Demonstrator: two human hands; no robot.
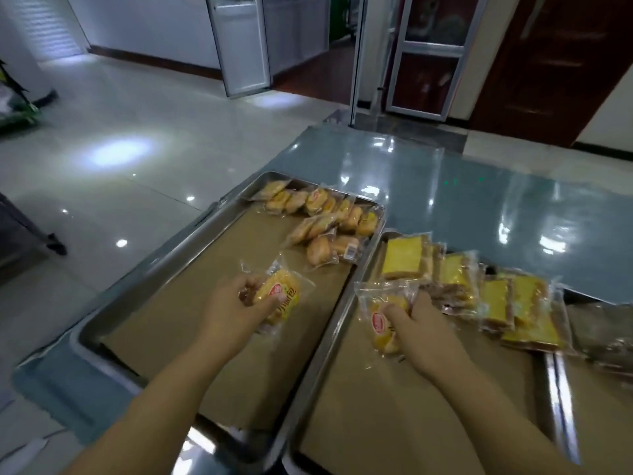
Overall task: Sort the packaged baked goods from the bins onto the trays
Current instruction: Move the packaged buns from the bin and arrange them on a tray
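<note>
Two steel trays lined with brown paper lie side by side: the left tray (pixel 161 265) and the right tray (pixel 329 354). My left hand (pixel 233 310) grips a clear-wrapped yellow bun (pixel 281 296) with a red label above the left tray. Over the right tray's left edge, my right hand (pixel 421 330) grips a second wrapped bun (pixel 380 320). Several wrapped round buns (pixel 329 217) sit at the far end of the left tray. Several wrapped yellow cake slices (pixel 462 279) lie across the far part of the right tray.
The trays rest on a shiny blue-grey table (pixel 479 200). A third tray's edge (pixel 561 406) shows at the right, with clear crumpled packaging (pixel 606 341) above it. Beyond the table are a glossy tiled floor (pixel 137 132) and glass doors (pixel 424 53).
</note>
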